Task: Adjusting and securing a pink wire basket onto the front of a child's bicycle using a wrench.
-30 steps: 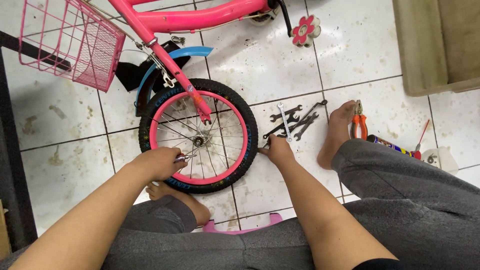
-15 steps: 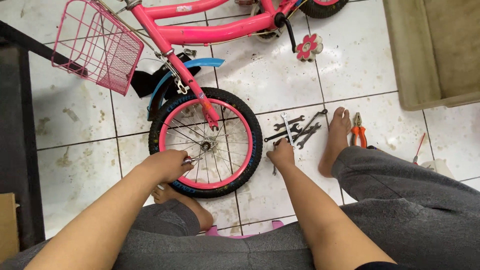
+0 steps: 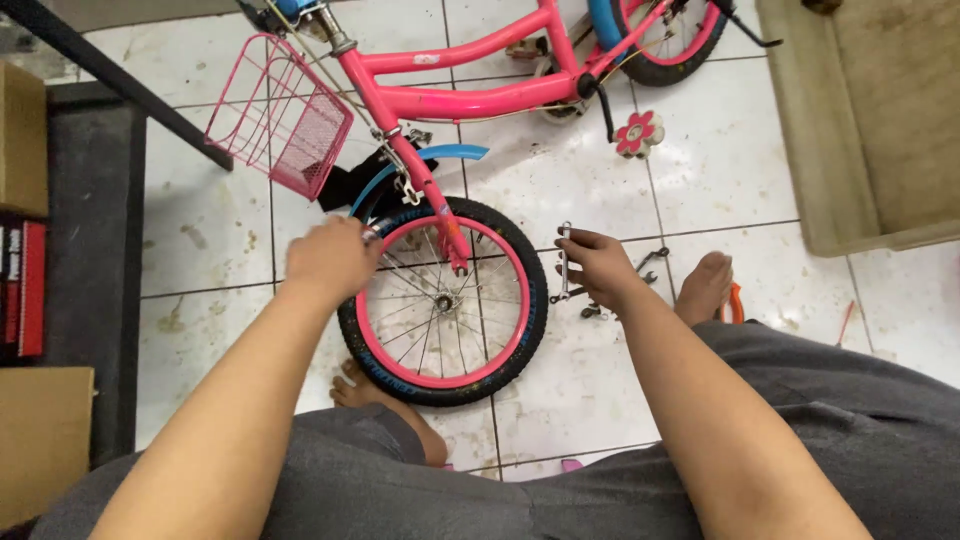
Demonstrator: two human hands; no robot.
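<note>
A small pink bicycle (image 3: 470, 95) lies on the white tiled floor in front of me, its front wheel (image 3: 445, 300) with a black tyre and pink rim between my knees. My left hand (image 3: 335, 255) is closed on a metal tool at the wheel's upper left edge, by the tyre and the blue mudguard (image 3: 425, 160). My right hand (image 3: 598, 265) holds a silver wrench (image 3: 565, 255) upright just right of the tyre. More wrenches (image 3: 650, 262) lie on the tile under and beside that hand.
A pink wire basket (image 3: 280, 115) hangs at the bike's front. My bare feet (image 3: 705, 285) rest beside the wheel, with orange-handled pliers (image 3: 735, 300) by the right one. Cardboard boxes (image 3: 22, 140) and a dark mat sit at left; a beige tray-like box (image 3: 870, 120) at right.
My left hand rose from the wheel's hub to the tyre's upper left edge. My right hand lifted a wrench off the pile on the floor. The camera view tilted upward.
</note>
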